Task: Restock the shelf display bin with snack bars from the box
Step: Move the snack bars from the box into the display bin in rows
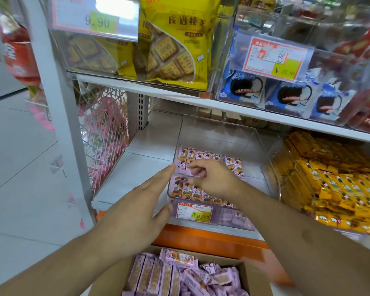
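Note:
A clear display bin (263, 159) stands on the lower shelf, holding two rows of pink-and-orange snack bars (192, 192) laid flat. My right hand (214, 180) is inside the bin with its fingers curled on a pink bar between the rows. With fingers straight, my left hand (145, 199) presses against the bin's left outer wall, its thumb near the front price tag (194, 211). A cardboard box (250, 278) full of the same pink bars (175, 276) sits below at the bottom of the view.
A bin of yellow snack bars (338, 189) stands right of the clear bin. The upper shelf carries yellow cracker bags (171, 50) and blue cookie packs (291, 97). A white wire mesh panel (103, 133) closes the shelf's left end, with tiled floor beyond.

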Demonstrator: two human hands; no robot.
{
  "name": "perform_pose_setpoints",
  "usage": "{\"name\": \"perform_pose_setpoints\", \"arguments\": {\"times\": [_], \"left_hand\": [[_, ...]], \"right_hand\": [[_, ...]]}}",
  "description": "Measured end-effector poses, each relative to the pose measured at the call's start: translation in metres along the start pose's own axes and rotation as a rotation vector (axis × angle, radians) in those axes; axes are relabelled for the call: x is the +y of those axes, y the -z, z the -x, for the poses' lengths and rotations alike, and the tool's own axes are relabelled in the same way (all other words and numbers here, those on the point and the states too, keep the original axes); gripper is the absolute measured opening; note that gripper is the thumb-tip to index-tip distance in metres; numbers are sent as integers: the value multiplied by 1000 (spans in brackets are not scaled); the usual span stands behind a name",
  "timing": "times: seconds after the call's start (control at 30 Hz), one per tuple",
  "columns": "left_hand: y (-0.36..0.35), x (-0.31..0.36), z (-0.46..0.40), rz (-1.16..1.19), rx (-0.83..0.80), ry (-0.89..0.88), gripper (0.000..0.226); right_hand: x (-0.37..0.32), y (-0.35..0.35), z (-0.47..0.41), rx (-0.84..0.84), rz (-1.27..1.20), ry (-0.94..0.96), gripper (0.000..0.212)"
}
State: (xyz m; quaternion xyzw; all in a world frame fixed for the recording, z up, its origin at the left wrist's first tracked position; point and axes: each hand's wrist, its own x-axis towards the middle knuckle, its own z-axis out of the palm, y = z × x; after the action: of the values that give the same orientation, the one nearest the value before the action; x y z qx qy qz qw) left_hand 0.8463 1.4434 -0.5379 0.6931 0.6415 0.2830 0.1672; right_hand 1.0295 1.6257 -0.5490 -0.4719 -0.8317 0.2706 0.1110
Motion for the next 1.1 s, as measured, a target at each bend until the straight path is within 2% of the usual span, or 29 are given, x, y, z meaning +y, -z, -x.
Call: {"name": "perform_pose_setpoints", "arguments": {"times": [0.1, 0.23, 0.33, 0.4, 0.47, 0.53, 0.6, 0.7, 0.83, 0.97, 1.1], "left_hand": [[3, 6, 5, 37, -24, 37, 85], [-2, 4, 23, 35, -6, 87, 70], [-19, -5, 44, 28, -34, 149, 46], [-36, -11, 61, -23, -123, 161, 37], [-55, -21, 79, -111, -255, 153, 36], [-75, -35, 92, -208, -330, 144, 42], [-96, -50, 98, -241, -372, 139, 48], [-121, -61, 98, -160, -448, 224, 54], [-151, -75, 85, -35, -398, 292, 60], [-173, -83, 62, 44, -293, 373, 63], [-192, -82, 47, 87, -212, 437, 50]], "right_hand": [[-7, 21, 30, 130, -125, 1, 33], [-27, 37, 101, 285, -227, 167, 16], [-32, 23, 157, 213, -289, 196, 12], [-19, -5, 181, 76, -245, 141, 13], [4, -40, 193, -102, -150, 4, 17], [32, -72, 202, -213, -8, -123, 31], [57, -97, 206, -244, 89, -195, 49], [80, -131, 199, -229, 72, -274, 68], [97, -168, 182, -193, 213, -227, 74], [112, -189, 181, -111, 226, -200, 51], [121, -193, 189, -81, 189, -160, 45]]}}
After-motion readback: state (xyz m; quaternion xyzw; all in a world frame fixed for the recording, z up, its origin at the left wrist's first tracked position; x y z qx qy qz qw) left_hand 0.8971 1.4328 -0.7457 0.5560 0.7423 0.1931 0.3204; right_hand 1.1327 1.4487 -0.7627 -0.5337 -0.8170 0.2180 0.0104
